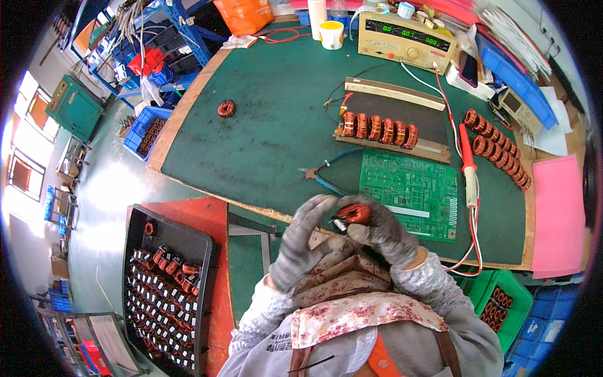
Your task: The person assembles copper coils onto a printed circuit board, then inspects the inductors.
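My right hand [387,235], in a grey glove, grips a copper-wound ring coil [357,214] at the table's front edge. A small white connector [340,224] hangs at the coil's left side. My left hand [300,246], gloved too, is close to the coil's left, thumb and fingers apart; whether its fingertips touch the coil I cannot tell. Just beyond the hands lie blue-handled cutting pliers [321,179] and a green circuit board [408,195]. Several copper coils [380,131] stand in a row on a wooden rack behind the board.
A single coil [227,109] lies at the table's far left. Two rows of coils [499,151] and a red test probe [466,147] are at the right. A power supply [407,39] stands at the back. Left below, a black tray [206,264] holds many coils; a green bin [512,279] sits right.
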Demonstrator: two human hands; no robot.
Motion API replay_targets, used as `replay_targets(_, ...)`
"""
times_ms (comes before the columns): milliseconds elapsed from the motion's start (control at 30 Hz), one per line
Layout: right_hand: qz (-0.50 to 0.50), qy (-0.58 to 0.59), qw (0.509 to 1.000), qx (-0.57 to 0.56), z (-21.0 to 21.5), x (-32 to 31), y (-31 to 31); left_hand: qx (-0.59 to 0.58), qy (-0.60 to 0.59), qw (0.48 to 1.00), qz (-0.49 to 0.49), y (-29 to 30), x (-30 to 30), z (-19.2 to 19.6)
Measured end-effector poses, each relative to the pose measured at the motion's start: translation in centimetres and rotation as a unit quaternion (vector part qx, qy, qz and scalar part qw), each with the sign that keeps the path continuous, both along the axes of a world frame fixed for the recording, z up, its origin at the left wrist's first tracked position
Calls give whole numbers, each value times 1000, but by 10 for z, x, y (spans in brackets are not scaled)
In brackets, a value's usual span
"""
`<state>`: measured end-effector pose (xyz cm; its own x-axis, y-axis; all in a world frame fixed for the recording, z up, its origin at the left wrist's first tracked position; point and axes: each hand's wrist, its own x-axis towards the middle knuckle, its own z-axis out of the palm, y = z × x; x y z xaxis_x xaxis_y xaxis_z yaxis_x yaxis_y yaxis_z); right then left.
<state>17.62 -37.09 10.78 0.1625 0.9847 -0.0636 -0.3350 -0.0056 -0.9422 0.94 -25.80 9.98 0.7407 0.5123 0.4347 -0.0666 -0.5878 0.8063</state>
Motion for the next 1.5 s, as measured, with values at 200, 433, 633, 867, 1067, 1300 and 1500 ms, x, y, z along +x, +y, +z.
replay_targets(200,-3,-215,975,55,-8,-23,1,-410,-124,894,-129,-7,-7,-34)
replay_targets(433,-100,-603,791,-43,-25,29,53,-561,-177,801,-115,-18,-38,-39)
replay_targets(633,-79,-773,623,-87,-53,37,80,-700,-294,629,-163,-23,-49,-38)
replay_targets(867,-68,-771,632,-43,-50,45,91,-736,-234,621,-133,-27,-52,-37)
replay_targets(1067,-59,-709,702,-20,-47,28,82,-673,-189,715,-14,-40,-59,-31)
replay_targets(1300,-18,-638,739,218,-8,1,44,-719,-175,666,-92,-32,-64,-24)
replay_targets(1500,12,-741,651,164,9,-4,31,-639,-95,763,16,-33,-56,-23)
